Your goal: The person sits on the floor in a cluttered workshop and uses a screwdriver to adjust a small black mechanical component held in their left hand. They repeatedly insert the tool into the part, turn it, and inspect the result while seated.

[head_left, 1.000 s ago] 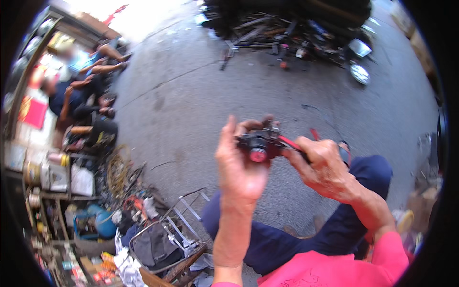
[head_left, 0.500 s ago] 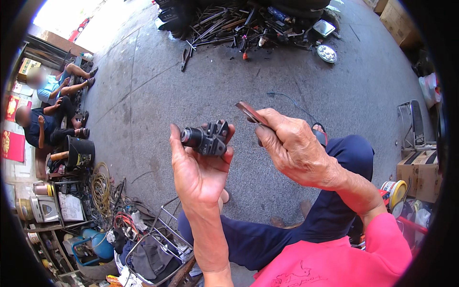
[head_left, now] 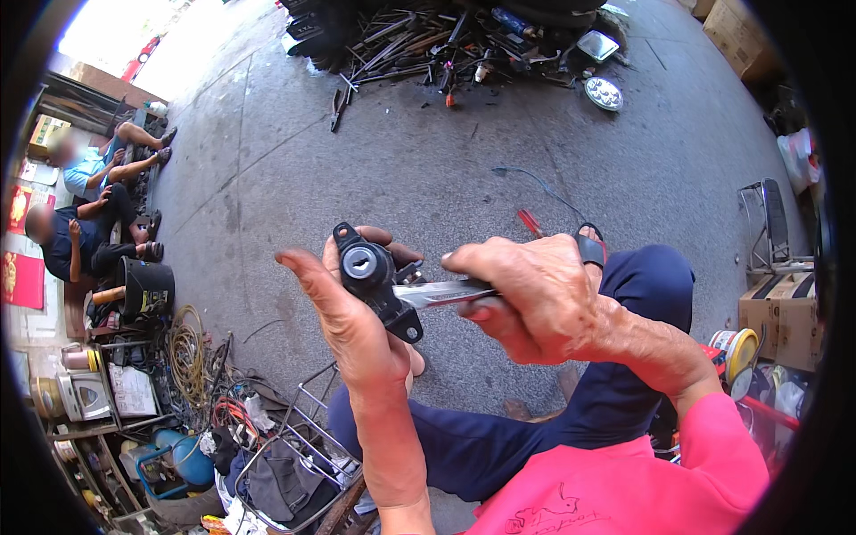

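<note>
On the fingers of my left hand (head_left: 361, 334) rests a black key lock (head_left: 368, 267), its round silver keyhole face turned up toward me. Two lugs with holes stick out from its body. My left thumb stands apart from it, and the fingers curl behind, partly hidden. In my right hand (head_left: 544, 303) is a flat silver metal blade (head_left: 441, 292), whose kind I cannot tell. Its far end meets the side of the lock; my palm hides the rest. A red handle-like piece (head_left: 529, 223) shows just beyond my right knuckles; whether it lies on the floor is unclear.
A heap of dark rods and tools (head_left: 428, 49) lies ahead, with a round lamp (head_left: 604, 94) beside it. Two people sit at the far left near a black bucket (head_left: 147, 287). A wire rack (head_left: 299, 437) with cloths stands lower left, cardboard boxes (head_left: 780, 321) at right.
My left hand has turned the lock so its keyhole faces up. My right hand has come left and lower, bringing the metal blade against the lock.
</note>
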Demonstrator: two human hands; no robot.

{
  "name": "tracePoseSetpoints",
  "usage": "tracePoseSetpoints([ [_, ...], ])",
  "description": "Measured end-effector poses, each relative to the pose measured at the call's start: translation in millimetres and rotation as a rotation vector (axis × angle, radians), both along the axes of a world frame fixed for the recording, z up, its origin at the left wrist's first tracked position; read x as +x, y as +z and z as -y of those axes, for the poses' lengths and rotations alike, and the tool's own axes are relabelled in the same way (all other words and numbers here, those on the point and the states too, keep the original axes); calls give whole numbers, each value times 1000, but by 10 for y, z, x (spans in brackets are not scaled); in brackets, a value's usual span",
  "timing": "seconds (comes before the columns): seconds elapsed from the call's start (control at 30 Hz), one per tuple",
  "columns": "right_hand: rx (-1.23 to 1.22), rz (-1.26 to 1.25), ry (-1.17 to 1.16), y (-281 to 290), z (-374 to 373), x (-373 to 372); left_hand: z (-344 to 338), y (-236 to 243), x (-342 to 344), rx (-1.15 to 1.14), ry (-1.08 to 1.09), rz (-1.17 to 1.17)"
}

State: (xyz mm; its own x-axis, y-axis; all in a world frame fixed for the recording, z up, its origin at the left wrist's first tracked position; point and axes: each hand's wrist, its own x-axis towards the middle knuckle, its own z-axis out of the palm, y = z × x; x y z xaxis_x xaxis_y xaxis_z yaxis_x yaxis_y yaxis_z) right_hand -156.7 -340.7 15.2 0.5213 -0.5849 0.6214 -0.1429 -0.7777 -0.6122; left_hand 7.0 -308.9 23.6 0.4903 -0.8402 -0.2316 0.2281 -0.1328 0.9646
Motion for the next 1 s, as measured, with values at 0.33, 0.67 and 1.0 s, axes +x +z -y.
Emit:
tracePoseSetpoints([
  [0.33,101,-149,-56,-63,24,57,-24,-45,-23,-20,-19,250],
  [0.67,270,-38,-85,-89,36,46,21,-71,234,53,-66,-951],
  [1.0,227,-73,-27,-123,-3,88,23,-52,186,38,93,-985],
])
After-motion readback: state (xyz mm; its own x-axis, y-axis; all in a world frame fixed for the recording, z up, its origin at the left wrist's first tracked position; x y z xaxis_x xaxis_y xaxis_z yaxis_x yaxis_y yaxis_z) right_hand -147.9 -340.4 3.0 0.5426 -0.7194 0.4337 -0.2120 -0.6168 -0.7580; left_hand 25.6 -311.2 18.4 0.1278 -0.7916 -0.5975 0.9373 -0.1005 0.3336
